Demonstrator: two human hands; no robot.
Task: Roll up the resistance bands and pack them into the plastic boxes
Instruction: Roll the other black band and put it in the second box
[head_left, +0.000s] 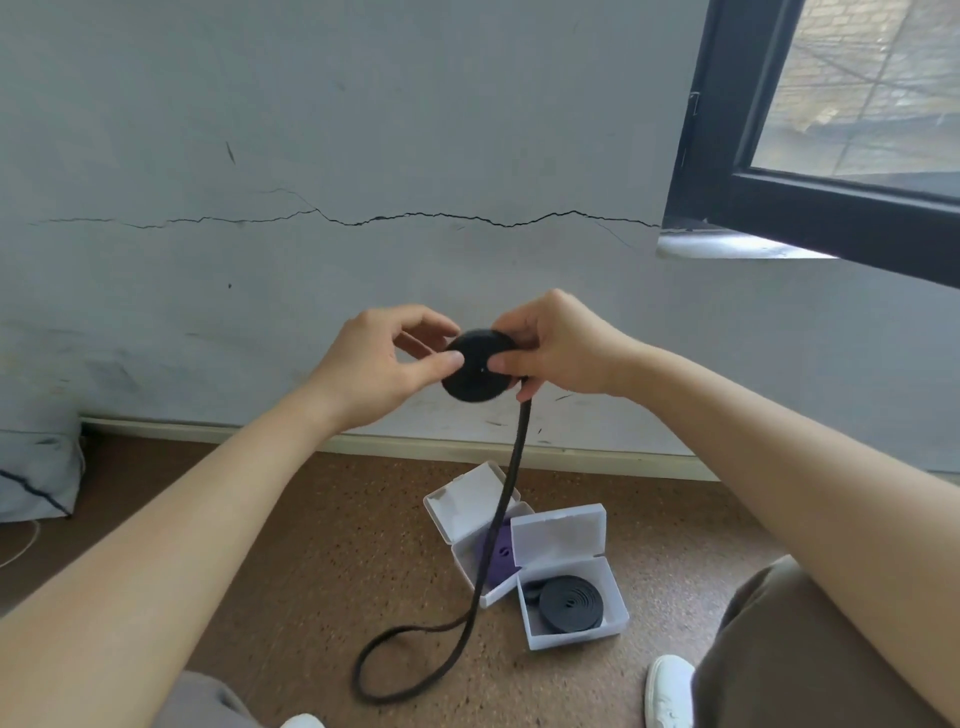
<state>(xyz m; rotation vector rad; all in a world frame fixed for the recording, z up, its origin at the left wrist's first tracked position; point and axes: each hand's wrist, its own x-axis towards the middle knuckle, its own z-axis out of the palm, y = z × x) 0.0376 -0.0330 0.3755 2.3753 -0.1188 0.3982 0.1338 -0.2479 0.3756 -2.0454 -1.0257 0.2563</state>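
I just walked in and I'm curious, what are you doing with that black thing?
The left hand and right hand pinch a half-rolled band, held up in the air. Its loose tail hangs to the floor. Two open boxes sit there: the left box holds a purple band, the right box a rolled band.

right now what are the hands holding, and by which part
Both hands hold the flat black resistance band by its rolled-up coil: the left hand pinches the coil's left edge, the right hand grips its right side. The unrolled tail hangs down.
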